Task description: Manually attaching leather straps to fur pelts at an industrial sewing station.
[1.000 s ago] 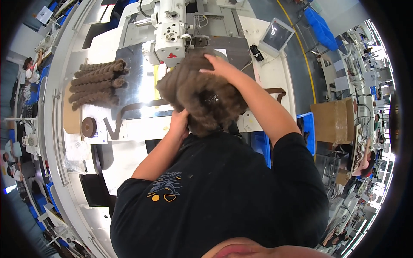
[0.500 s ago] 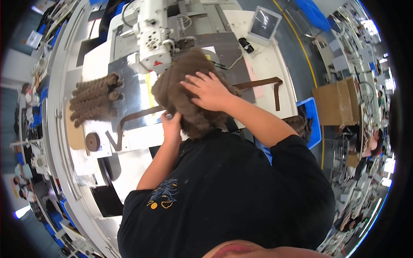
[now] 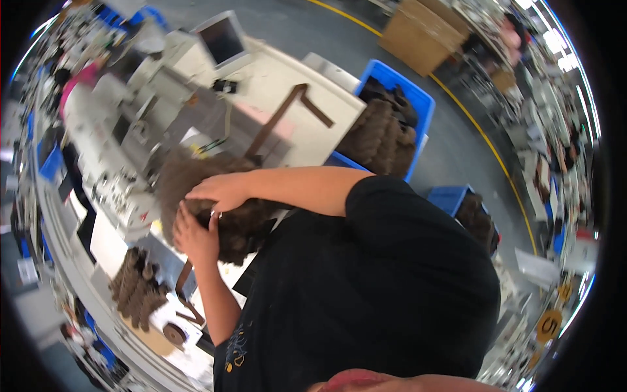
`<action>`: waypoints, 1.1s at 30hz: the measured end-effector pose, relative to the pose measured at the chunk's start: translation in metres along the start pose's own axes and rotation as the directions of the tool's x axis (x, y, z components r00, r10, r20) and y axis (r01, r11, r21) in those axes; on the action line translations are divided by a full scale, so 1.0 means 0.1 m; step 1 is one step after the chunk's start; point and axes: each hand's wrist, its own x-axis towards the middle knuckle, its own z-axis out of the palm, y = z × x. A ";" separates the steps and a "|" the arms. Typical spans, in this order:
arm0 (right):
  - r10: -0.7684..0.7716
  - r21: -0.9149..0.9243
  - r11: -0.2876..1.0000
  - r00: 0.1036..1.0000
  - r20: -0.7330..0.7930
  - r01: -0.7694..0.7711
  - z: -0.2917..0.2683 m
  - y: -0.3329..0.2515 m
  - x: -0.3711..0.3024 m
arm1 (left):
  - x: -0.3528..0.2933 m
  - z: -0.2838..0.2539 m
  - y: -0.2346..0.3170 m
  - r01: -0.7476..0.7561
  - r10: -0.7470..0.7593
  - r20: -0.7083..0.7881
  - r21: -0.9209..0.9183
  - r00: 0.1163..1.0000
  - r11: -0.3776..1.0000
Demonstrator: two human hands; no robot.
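A brown fluffy plush piece (image 3: pixel 189 171) lies bunched in front of the sewing machine, against my body. My right hand (image 3: pixel 227 191) rests flat on its top with the fingers stretched out. My left hand (image 3: pixel 198 236) presses on the plush's near left side, its fingers and thumb apart. Something small and shiny shows by the left thumb, too small to make out. A brown strap (image 3: pixel 277 117) runs out from beneath the plush across the white tabletop and bends at its far end. More strap comes out by the left forearm.
The white sewing machine (image 3: pixel 124 189) stands just beyond the plush. At left lie ribbed brown plush pieces (image 3: pixel 137 291) and a strap roll (image 3: pixel 174 333). Blue bins (image 3: pixel 424 108) of brown plush stand at right. A screen (image 3: pixel 222 40) and a cardboard box (image 3: pixel 421 36) are farther off.
My view has swung to the right, showing more of the bins. The left hand has moved up onto the plush, closer to the right hand, which stays flat on it.
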 end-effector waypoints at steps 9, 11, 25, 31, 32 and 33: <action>0.363 0.076 0.928 0.839 -0.405 -0.364 -0.23 0.20 -1.46 | 0.20 -0.14 0.02 0.091 -0.088 0.274 0.002 0.958 0.996; 0.521 0.177 0.822 0.589 -0.618 -0.541 -0.28 0.44 -2.16 | 0.20 -0.05 -0.09 0.052 -0.047 0.263 -0.012 0.964 0.999; 0.695 0.891 0.152 -0.595 -0.405 -0.429 -0.54 1.41 -4.20 | 0.33 -0.10 -0.05 0.038 -0.014 0.297 -0.076 0.955 0.996; 0.711 0.738 0.160 -0.442 -0.547 -0.655 -0.80 0.92 -4.03 | 0.31 -0.14 -0.04 0.076 -0.055 0.336 -0.051 0.940 0.996; 0.716 0.670 0.194 -0.364 -0.596 -0.716 -0.81 0.77 -4.08 | 0.30 -0.12 -0.07 0.080 -0.062 0.335 -0.042 0.940 0.996; 0.699 0.720 0.289 -0.375 -0.609 -0.631 -0.73 0.67 -4.17 | 0.32 -0.11 -0.09 0.081 -0.063 0.338 -0.041 0.939 0.996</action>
